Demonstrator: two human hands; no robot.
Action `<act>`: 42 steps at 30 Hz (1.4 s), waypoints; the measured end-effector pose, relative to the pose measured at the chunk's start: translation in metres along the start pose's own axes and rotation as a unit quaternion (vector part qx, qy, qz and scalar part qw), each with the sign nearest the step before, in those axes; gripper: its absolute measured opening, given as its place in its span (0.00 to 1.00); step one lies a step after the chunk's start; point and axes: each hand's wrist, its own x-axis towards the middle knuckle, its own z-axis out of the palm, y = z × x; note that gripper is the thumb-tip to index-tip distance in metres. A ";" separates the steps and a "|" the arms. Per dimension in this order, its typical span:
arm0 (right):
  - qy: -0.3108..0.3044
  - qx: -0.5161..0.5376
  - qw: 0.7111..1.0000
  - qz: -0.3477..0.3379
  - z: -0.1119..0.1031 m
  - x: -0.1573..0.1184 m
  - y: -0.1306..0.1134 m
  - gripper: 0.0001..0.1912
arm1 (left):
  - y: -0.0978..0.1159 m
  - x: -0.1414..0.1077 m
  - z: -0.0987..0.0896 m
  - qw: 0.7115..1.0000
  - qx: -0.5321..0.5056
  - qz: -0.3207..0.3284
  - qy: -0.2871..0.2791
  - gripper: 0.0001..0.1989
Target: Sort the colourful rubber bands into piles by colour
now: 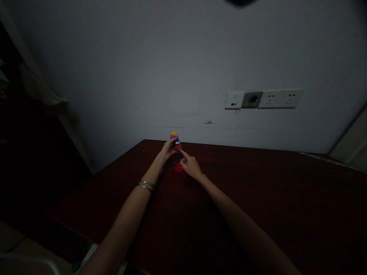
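My left hand (pixel 168 149) is wrapped round a small clear container (pixel 177 144), tilted, with yellow, pink, blue and red contents and a dark label. The tip of my right hand's index finger touches or nearly touches the red end of the container. The other fingers of my right hand (pixel 191 165) are curled beside a small pile of red pieces (pixel 178 167) on the dark red table (pixel 243 183). Whether those fingers pinch a red piece is too small to tell. A pinkish round item (pixel 161 171) shows partly behind my left wrist.
Behind the table stands a pale wall (pixel 183 76) with a row of sockets (pixel 268 99) at the right. The table's left edge runs down toward a dark area with cloth (pixel 43 89). A pale curved object (pixel 31 259) lies low at the left.
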 end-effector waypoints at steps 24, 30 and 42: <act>-0.007 0.010 1.000 -0.005 0.005 0.002 -0.004 0.23 | -0.016 -0.002 0.000 0.998 0.034 0.012 -0.043 0.09; 0.050 -0.010 0.998 -0.021 -0.001 0.001 -0.006 0.15 | -0.014 -0.003 0.000 0.997 0.056 0.048 -0.006 0.11; -0.020 -0.032 0.999 -0.004 -0.006 -0.003 -0.011 0.30 | -0.010 -0.004 -0.003 0.997 0.019 0.065 0.026 0.11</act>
